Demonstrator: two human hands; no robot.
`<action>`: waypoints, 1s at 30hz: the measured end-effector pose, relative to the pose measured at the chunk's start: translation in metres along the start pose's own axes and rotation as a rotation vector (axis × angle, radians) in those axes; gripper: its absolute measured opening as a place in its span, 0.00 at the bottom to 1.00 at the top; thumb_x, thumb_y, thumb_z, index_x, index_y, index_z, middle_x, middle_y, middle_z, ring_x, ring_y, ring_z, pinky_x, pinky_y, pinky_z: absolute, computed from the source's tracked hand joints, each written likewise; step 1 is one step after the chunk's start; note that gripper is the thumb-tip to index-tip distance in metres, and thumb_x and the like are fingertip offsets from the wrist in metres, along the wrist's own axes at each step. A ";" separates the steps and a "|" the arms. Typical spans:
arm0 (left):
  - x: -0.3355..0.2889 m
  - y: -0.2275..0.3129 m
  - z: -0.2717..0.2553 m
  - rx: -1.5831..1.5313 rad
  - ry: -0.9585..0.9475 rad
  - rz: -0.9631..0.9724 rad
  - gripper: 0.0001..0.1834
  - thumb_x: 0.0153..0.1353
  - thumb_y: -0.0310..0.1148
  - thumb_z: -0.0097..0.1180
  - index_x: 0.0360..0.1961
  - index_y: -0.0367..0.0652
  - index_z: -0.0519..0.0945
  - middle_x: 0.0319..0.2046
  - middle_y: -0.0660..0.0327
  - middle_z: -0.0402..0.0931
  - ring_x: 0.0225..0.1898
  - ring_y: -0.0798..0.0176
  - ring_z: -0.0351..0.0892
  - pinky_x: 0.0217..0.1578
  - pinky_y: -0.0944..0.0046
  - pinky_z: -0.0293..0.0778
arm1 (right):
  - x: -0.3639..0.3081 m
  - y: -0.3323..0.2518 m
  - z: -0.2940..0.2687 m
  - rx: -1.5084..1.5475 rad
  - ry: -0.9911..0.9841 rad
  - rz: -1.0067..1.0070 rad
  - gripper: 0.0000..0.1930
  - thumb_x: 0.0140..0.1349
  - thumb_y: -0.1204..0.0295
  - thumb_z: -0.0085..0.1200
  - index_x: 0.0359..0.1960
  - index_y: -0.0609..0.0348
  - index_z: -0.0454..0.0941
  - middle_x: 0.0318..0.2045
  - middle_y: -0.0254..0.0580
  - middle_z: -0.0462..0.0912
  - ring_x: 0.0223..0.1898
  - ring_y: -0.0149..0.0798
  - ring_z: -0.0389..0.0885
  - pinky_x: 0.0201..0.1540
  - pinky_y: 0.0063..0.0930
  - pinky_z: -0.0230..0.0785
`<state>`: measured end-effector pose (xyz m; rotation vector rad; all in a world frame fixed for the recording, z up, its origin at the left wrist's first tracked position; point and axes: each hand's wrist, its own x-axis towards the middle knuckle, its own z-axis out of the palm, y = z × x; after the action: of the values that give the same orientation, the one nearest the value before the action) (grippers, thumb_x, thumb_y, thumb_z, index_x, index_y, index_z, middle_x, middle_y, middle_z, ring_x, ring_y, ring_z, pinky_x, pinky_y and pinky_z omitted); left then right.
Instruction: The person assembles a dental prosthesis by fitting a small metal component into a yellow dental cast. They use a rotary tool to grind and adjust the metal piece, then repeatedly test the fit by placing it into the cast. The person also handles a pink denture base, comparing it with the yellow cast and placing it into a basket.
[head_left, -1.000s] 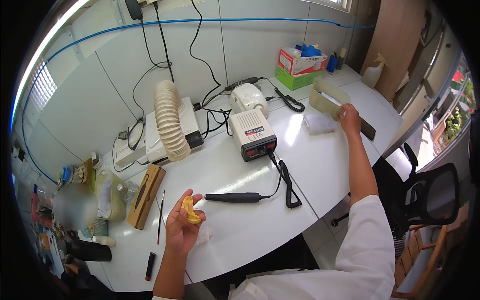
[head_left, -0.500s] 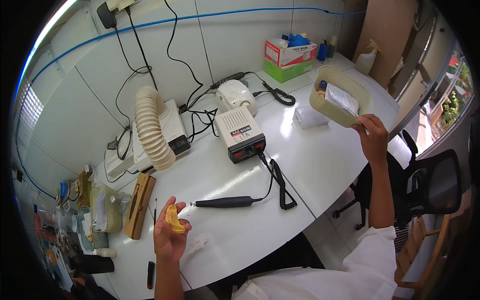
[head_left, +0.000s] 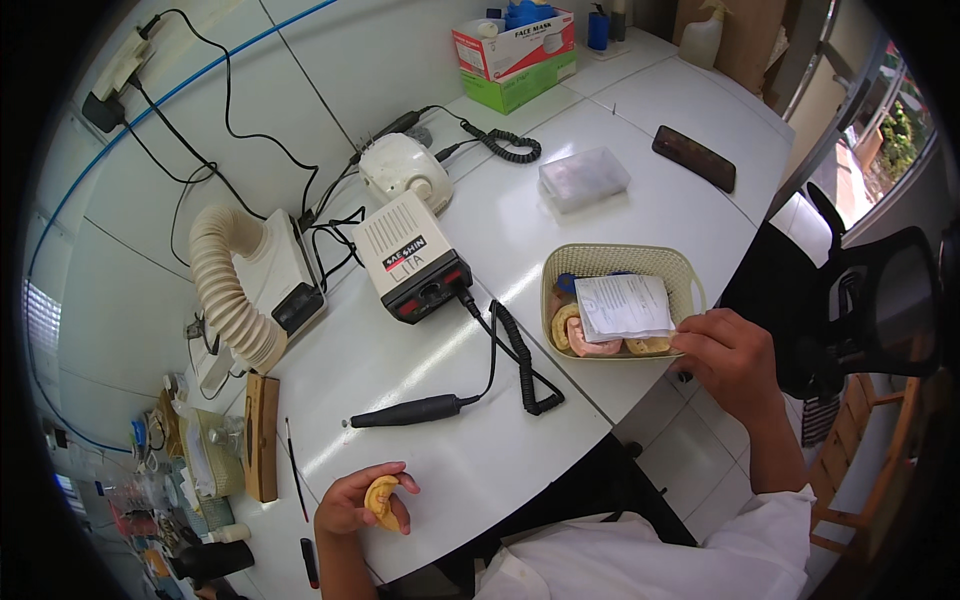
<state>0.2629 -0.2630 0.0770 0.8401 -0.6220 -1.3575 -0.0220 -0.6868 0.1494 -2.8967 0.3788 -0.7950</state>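
My left hand [head_left: 347,500] is closed around a yellow horseshoe-shaped dental cast [head_left: 381,502], held between thumb and fingers above the near left part of the table. My right hand [head_left: 735,360] grips the near right corner of a pale green woven plastic basket [head_left: 687,278]. Inside that basket lie a pink dental cast [head_left: 590,343], several yellowish ones and a blue item, partly hidden under a folded printed paper [head_left: 627,308]. Between my hands, a black rotary handpiece [head_left: 410,411] rests on the white table, its coiled cord running to a white-and-black control box [head_left: 412,260].
A ribbed suction hose [head_left: 235,290], a long brown box [head_left: 262,440] and a thin tool [head_left: 297,470] are on the left. Farther back are a white motor unit [head_left: 405,172], a clear plastic case [head_left: 584,179], a phone [head_left: 694,158] and a mask box [head_left: 520,50]. A black chair [head_left: 870,270] stands right.
My right hand has brought the basket nearer and to the left, uncovering the phone behind it. My left hand, still holding the yellow cast, has come lower. The view has shifted.
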 end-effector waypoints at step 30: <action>0.001 -0.003 -0.014 -0.235 0.064 -0.047 0.41 0.62 0.24 0.62 0.68 0.17 0.51 0.57 0.22 0.63 0.36 0.33 0.84 0.40 0.44 0.80 | 0.105 0.050 0.020 -0.131 -0.174 -0.328 0.18 0.52 0.69 0.63 0.47 0.49 0.81 0.29 0.29 0.80 0.28 0.31 0.80 0.28 0.24 0.71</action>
<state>0.2726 -0.2620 0.0667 0.7077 -0.3861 -1.4095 0.0652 -0.7626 0.1745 -3.1675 -0.0681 -0.5660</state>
